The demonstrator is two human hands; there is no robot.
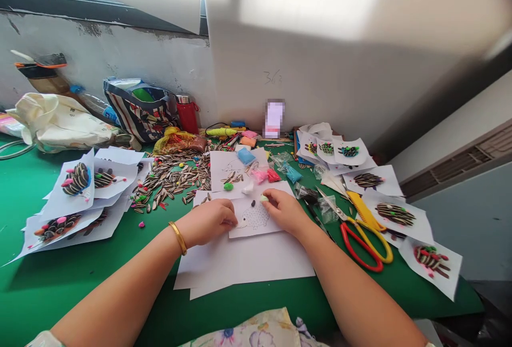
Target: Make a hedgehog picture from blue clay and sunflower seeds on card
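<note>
Back from the desk's (140, 293) front edge, the left hand (214, 221) curls loosely beside the hedgehog drawing (257, 218), its grip unclear. The right hand (286, 209) pinches a pale lump (263, 197), seemingly being shaped; the next move calls for steady paper.

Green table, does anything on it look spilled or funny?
Yes, the striped seeds are strewn loosely across the green table, beyond the left hand. They look spilled, though they may be spread deliberately. One pink bit also lies alone, left of that hand, like something dropped.
</note>
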